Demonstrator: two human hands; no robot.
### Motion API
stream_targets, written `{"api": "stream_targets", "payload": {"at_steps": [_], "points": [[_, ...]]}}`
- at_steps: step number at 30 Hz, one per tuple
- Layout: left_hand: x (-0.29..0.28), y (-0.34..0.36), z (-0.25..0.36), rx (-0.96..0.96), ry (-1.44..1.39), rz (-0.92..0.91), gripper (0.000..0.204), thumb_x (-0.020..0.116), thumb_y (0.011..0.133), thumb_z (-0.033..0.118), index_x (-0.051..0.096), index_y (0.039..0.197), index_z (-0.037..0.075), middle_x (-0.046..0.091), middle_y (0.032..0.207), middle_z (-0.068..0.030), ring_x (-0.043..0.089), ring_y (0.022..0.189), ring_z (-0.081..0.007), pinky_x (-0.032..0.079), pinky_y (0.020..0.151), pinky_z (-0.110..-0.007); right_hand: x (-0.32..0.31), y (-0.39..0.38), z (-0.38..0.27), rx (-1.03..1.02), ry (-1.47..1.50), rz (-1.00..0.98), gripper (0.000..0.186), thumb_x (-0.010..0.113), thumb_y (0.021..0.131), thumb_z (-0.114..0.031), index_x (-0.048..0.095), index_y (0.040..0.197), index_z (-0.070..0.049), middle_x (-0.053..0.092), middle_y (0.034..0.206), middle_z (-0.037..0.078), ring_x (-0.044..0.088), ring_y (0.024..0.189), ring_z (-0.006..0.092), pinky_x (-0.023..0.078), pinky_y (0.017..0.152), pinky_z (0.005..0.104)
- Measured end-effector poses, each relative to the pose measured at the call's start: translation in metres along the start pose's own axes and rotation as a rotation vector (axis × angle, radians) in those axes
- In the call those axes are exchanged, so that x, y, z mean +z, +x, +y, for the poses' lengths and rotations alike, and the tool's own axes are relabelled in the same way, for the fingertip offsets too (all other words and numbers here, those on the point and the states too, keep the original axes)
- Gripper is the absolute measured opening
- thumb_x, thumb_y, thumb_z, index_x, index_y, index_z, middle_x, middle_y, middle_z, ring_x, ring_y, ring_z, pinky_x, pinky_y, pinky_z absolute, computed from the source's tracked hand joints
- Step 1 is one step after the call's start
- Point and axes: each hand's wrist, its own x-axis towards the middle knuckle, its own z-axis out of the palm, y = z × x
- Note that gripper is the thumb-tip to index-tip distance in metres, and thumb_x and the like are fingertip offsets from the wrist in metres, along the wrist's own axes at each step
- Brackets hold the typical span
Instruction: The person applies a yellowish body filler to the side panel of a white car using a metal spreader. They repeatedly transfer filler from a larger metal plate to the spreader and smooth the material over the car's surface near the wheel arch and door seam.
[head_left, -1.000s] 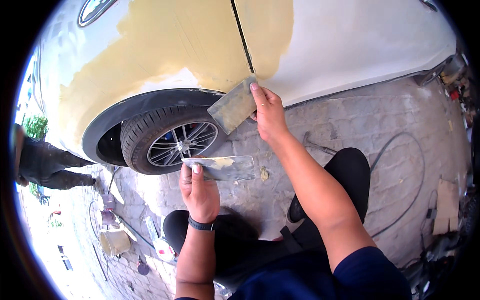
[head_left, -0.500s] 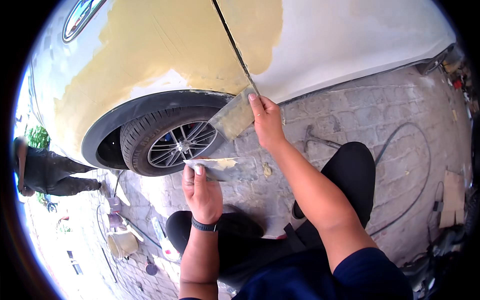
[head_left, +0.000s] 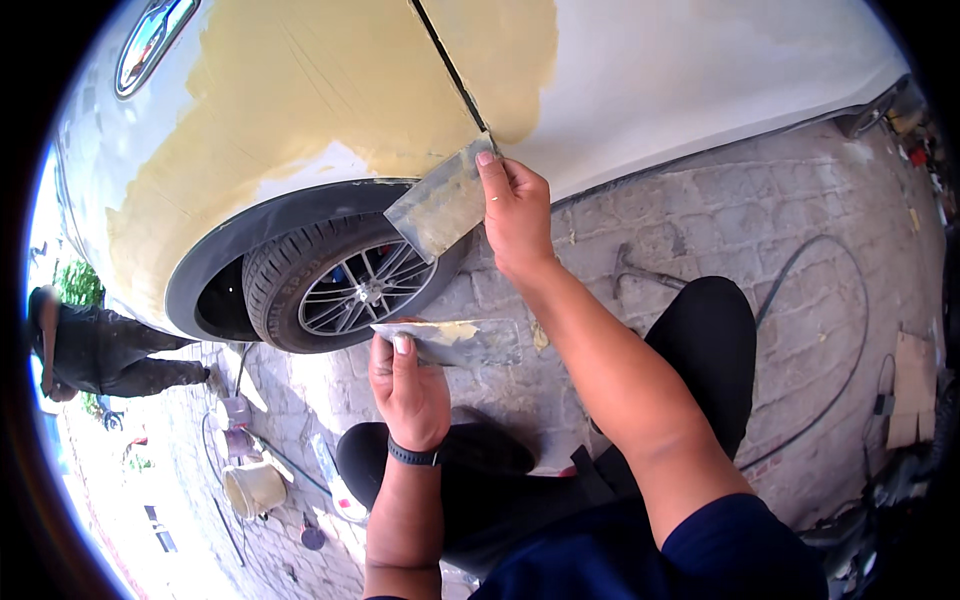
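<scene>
Between the thumb and fingers of my right hand (head_left: 518, 208) is a flat metal putty spreader (head_left: 440, 205), smeared with filler. Its upper corner lies against the car body (head_left: 330, 80) by the lower end of the dark panel gap (head_left: 447, 60). Yellowish filler covers the panel on both sides of that gap. Lower down, in front of the wheel (head_left: 360, 290), my left hand (head_left: 408, 390) pinches a second metal spreader (head_left: 470, 345) by its left end. A dab of yellowish filler (head_left: 455, 329) sits along that spreader's upper edge.
A hammer (head_left: 640, 270) and a dark hose (head_left: 862, 330) lie on the paving to the right. Several buckets, including a cream one (head_left: 253, 490), stand at lower left. Another person (head_left: 110, 350) stands at far left. Flattened cardboard (head_left: 910, 390) lies at far right.
My right hand and its spreader have moved up and slightly left, along the panel near the gap. My left hand with the other spreader has barely shifted.
</scene>
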Motion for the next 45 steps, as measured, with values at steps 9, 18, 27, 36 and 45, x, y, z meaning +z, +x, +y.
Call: {"api": "stream_targets", "payload": {"at_steps": [9,18,27,36,45], "points": [[-0.002,0.002,-0.005,-0.002,-0.011,-0.058,0.024,0.053,0.113,0.015,0.064,0.131,0.003,0.07,0.123,-0.005,0.064,0.114,-0.0153,0.047,0.105,-0.035,-0.031,-0.008,0.031,0.131,0.034,0.066,0.048,0.067,0.108,-0.031,0.051,0.07,-0.006,0.042,0.065,-0.007,0.033,0.063,0.0069,0.03,0.055,0.0316],[0.001,-0.001,-0.006,-0.017,0.004,-0.035,0.022,0.054,0.113,0.015,0.062,0.128,0.001,0.067,0.121,-0.0062,0.06,0.113,-0.0158,0.045,0.105,-0.035,-0.003,-0.003,-0.008,-0.039,-0.007,-0.054,0.052,0.067,0.108,-0.031,0.048,0.068,-0.005,0.04,0.062,-0.006,0.032,0.062,0.0085,0.031,0.055,0.0329],[0.0,0.001,-0.007,-0.009,0.015,-0.073,0.022,0.053,0.113,0.014,0.063,0.13,0.005,0.069,0.123,-0.0039,0.063,0.114,-0.0151,0.048,0.104,-0.036,-0.043,-0.004,0.039,0.286,0.045,0.134,0.049,0.068,0.105,-0.031,0.048,0.066,-0.009,0.039,0.064,-0.007,0.03,0.063,0.0076,0.027,0.054,0.0333],[0.003,0.002,-0.008,-0.006,0.004,-0.04,0.023,0.055,0.113,0.017,0.063,0.125,0.0,0.067,0.12,-0.0067,0.061,0.111,-0.0152,0.046,0.102,-0.034,-0.026,-0.003,0.016,0.178,0.026,-0.026,0.049,0.073,0.103,-0.034,0.049,0.068,-0.008,0.041,0.065,-0.005,0.034,0.064,0.0072,0.031,0.056,0.0319],[0.008,0.004,-0.005,-0.025,-0.054,-0.067,0.021,0.055,0.113,0.014,0.063,0.127,0.002,0.069,0.119,-0.0023,0.062,0.11,-0.0125,0.046,0.104,-0.032,-0.074,-0.016,0.026,0.316,0.082,0.081,0.029,0.077,0.101,-0.033,0.07,0.086,-0.009,0.058,0.072,-0.005,0.053,0.065,0.0064,0.04,0.058,0.0286]]}}
